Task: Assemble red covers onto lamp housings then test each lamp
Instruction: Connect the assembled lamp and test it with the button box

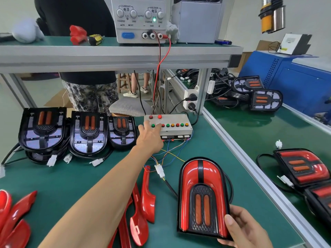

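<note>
Head view. Assembled lamp (202, 199), red cover fitted, lay on the green tabletop (223, 145) at front right. The right hand (245, 228) gripped its near corner, thumb on top, probably to steady it and face it upward for the test. Its lead ran to a white connector (160, 170) joined to the test box (170, 125). The left hand (149, 134) reached there, fingers extended onto the button row; which button was pressed could not be made out. Uncovered housings (43, 129) waited at left, loose red covers (146, 190) near front, partly cut off.
</note>
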`<act>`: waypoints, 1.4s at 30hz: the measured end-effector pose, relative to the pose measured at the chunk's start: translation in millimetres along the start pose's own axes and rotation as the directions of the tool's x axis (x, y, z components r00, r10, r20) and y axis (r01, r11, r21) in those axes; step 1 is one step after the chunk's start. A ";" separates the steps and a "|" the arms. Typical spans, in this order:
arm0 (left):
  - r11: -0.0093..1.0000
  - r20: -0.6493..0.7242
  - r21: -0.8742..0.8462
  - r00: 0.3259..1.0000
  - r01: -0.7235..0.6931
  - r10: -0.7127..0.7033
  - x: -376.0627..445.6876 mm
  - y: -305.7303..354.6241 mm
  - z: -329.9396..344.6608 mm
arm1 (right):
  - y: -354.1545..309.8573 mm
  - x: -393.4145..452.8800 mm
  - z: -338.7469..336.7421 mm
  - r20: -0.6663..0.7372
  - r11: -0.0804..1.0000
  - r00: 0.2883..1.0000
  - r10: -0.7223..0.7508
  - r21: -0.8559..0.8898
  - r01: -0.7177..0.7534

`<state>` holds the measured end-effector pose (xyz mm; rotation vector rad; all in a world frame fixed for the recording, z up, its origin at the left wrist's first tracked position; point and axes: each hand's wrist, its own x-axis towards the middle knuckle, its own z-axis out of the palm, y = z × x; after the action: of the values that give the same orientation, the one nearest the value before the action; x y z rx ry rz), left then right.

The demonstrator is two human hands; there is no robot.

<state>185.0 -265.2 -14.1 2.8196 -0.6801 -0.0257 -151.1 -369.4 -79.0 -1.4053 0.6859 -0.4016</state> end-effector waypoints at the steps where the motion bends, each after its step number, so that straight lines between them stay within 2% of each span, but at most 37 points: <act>1: 1.000 -0.002 0.000 1.000 0.002 -0.002 0.1 -0.1 0.5 | -0.8 0.1 -0.3 0.009 1.000 1.000 0.004 0.000 -0.004; 10: 1.000 0.008 0.021 1.000 0.015 -0.015 9.0 -5.0 0.8 | -8.0 0.5 -2.9 0.040 0.999 0.999 -0.005 -0.051 0.007; 32: 0.999 0.042 0.000 0.998 0.047 -0.047 8.4 1.7 -6.0 | -4.7 2.3 -5.1 0.056 0.999 0.998 -0.008 -0.043 0.010; 35: 0.998 -0.050 -0.005 0.997 0.062 -0.062 1.8 10.0 -5.2 | -4.7 1.9 -5.3 0.068 0.999 0.998 -0.004 -0.042 0.007; 38: 0.998 -0.162 0.049 0.986 -0.038 0.046 -0.6 22.3 0.4 | -4.3 2.2 -5.6 0.073 0.999 0.997 0.000 -0.039 0.003; 42: 0.989 -0.056 0.057 0.989 -0.137 0.140 5.7 41.2 8.8 | -4.1 2.4 -5.6 0.096 0.999 0.995 -0.015 -0.037 0.019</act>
<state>171.0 -305.3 -12.7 2.8027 -0.8731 0.1021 -152.4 -375.8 -75.5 -1.4579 0.6062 -0.3339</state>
